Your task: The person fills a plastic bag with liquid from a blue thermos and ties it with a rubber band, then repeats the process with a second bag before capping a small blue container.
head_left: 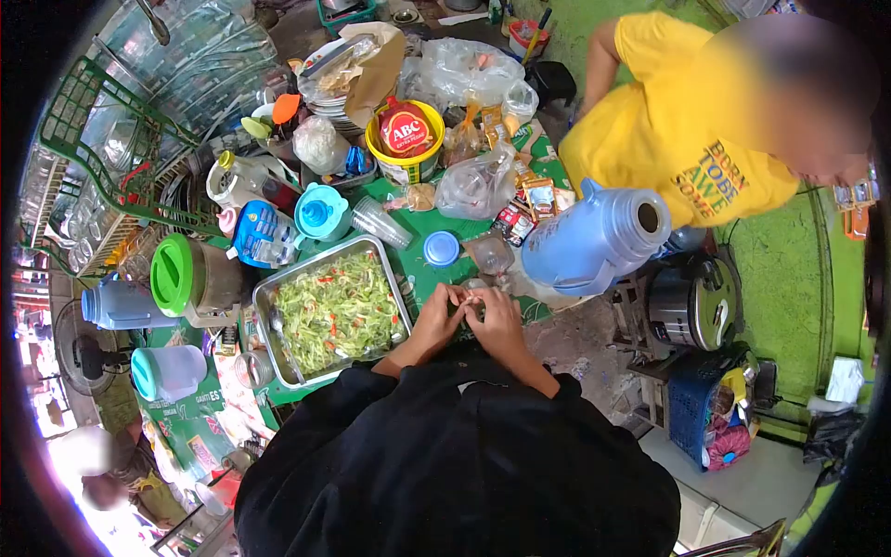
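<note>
1. Left hand (434, 320) and right hand (494, 316) are meeting fingertip to fingertip, pinching something too small to identify.
2. They are working beside the steel tray (263, 299), keeping clear of the blue flask (594, 243).

This is a street food or drink stall. A crowded counter with a green cover (436, 227) carries a steel tray of shredded green salad (334, 311). Behind the tray stand a yellow ABC tub (406, 139), stacked plates (329, 88), sachet packets (529, 200) and plastic bags (473, 186). Left of the tray are lidded jugs (172, 371) and a rack of glasses (111, 158). To the tray's right lies a blue thermos (594, 241), with a rice cooker (691, 302) beyond it.
</note>
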